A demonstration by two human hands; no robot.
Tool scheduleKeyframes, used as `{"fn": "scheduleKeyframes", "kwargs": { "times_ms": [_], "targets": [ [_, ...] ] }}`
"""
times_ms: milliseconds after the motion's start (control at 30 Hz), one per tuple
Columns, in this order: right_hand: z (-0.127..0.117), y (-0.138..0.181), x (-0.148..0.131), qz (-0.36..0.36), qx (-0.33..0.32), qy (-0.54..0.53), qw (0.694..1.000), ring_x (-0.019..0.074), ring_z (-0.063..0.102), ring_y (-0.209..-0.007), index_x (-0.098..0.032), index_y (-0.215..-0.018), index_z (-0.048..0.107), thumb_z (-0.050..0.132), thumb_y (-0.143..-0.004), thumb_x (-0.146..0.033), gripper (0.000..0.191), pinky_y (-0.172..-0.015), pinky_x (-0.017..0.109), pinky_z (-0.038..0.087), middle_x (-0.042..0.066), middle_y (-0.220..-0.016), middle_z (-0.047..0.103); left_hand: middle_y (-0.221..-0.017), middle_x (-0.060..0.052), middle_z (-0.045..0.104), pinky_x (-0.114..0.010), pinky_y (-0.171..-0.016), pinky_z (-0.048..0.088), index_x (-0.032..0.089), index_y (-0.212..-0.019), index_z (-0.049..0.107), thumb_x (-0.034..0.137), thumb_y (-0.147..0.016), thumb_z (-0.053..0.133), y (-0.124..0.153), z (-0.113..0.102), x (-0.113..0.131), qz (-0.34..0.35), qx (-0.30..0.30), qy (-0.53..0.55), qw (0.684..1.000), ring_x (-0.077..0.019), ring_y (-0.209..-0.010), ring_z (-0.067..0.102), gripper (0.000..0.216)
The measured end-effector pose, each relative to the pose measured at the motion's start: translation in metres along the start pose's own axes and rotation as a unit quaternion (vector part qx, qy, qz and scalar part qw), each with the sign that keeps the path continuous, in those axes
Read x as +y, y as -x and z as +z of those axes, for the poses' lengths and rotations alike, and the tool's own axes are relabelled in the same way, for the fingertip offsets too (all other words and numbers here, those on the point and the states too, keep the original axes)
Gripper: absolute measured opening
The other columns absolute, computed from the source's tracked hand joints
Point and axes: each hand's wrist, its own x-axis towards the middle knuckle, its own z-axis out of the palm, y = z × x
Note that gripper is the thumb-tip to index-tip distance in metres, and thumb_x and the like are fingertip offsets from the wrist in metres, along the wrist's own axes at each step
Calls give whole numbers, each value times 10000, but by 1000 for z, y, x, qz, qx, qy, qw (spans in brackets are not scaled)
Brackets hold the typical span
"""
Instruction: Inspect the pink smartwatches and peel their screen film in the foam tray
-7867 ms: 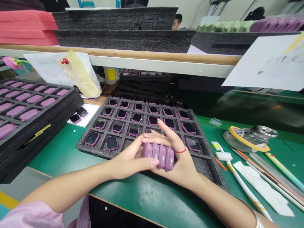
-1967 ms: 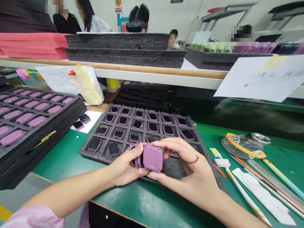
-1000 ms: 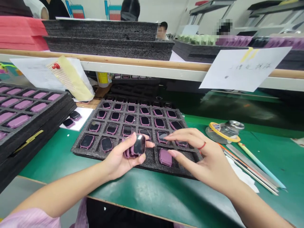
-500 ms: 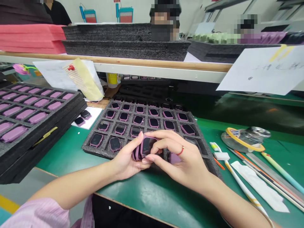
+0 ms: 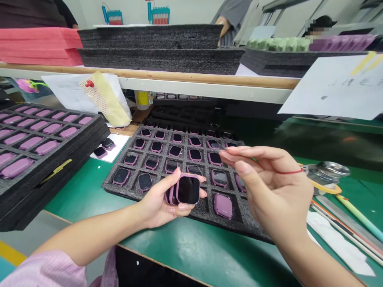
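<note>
My left hand is closed around a small stack of purple smartwatch cases, the dark screen of the front watch facing up. To its right, my right hand is raised over the foam tray, thumb and fingers drawn together; anything between the fingertips is too small or clear to make out. Smartwatches with dark screens fill many of the tray's compartments. In the front row one purple watch lies with its screen hidden, near an unfilled slot.
At left stands a stacked foam tray of purple pieces. Two dark watches lie on white paper. On the right are a glass jar, white tissue and slim tools. A shelf with black foam spans the back; people stand behind it.
My right hand has left the watch stack and moved up and right. The front screen now shows fully, and the purple watch in the front row is uncovered. My left hand keeps its hold.
</note>
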Motion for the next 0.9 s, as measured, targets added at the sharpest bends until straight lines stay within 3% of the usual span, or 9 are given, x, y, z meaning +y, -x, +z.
{"fn": "scheduleKeyframes", "kwargs": {
  "times_ms": [67,133,233,400,500,600,700,800,900],
  "targets": [
    [0,1,-1,-12,-24,33,999,182,778,-959,-263,-999,715,788,-849,-224,172,-908,303,650,7,-1017,790,-830,-116,722,-133,-379,231,113,-1003,770,465,-803,790,-1,0,1,2,-5,-2,1000,-49,-482,504,405],
    [-2,1,1,-25,-47,64,997,184,790,-855,-258,-944,728,760,-869,-203,98,-818,310,676,6,-949,799,-835,-116,722,-134,-379,227,115,-1007,770,466,-810,784,-1,-1,1,4,-9,-5,1000,-51,-486,507,403],
    [-7,1,7,-92,-69,125,985,183,783,-826,-262,-887,749,749,-862,-140,125,-803,331,672,-3,-893,802,-845,-115,729,-138,-379,232,126,-1008,776,471,-794,798,0,0,0,7,-15,-14,1000,-54,-485,512,406],
    [-13,0,6,-210,-112,210,948,193,766,-884,-288,-971,753,743,-838,-43,279,-825,365,650,3,-948,801,-859,-112,728,-143,-368,215,137,-1006,773,496,-792,792,1,1,-1,7,-16,-26,999,-51,-477,505,419],
    [-15,5,-6,-274,-185,257,908,197,764,-911,-274,-1093,744,733,-837,-21,360,-829,334,650,25,-993,800,-784,-76,685,-140,-361,201,129,-969,763,508,-785,793,1,0,-2,-1,-19,-25,1000,-53,-479,506,423],
    [-19,16,-14,-268,-290,270,878,204,756,-989,-286,-1265,690,570,-979,-125,349,-891,332,639,32,-1103,788,-722,-45,634,-142,-356,202,120,-979,764,536,-775,788,0,-3,-2,-7,-18,-25,1000,-58,-481,503,464],
    [-20,28,-12,-247,-324,264,874,211,744,-1047,-332,-1418,579,414,-1041,-162,446,-935,362,625,14,-1152,778,-781,-57,660,-147,-358,213,126,-1013,771,525,-769,792,0,-5,-3,-7,-3,-25,1000,-40,-466,462,469],
    [-17,32,-6,-262,-319,263,872,213,741,-1045,-330,-1458,534,507,-1003,-137,496,-925,369,626,9,-1144,780,-793,-52,661,-146,-364,221,129,-1027,769,536,-759,798,0,-4,-3,-11,15,-29,999,-22,-453,423,488],
    [-9,27,-3,-293,-307,262,867,198,733,-1001,-293,-1344,624,610,-944,-95,446,-872,346,626,10,-1088,785,-756,-31,628,-141,-357,192,123,-1011,749,584,-719,816,0,-2,-3,3,20,-49,999,-28,-460,439,549]
  ]
}}
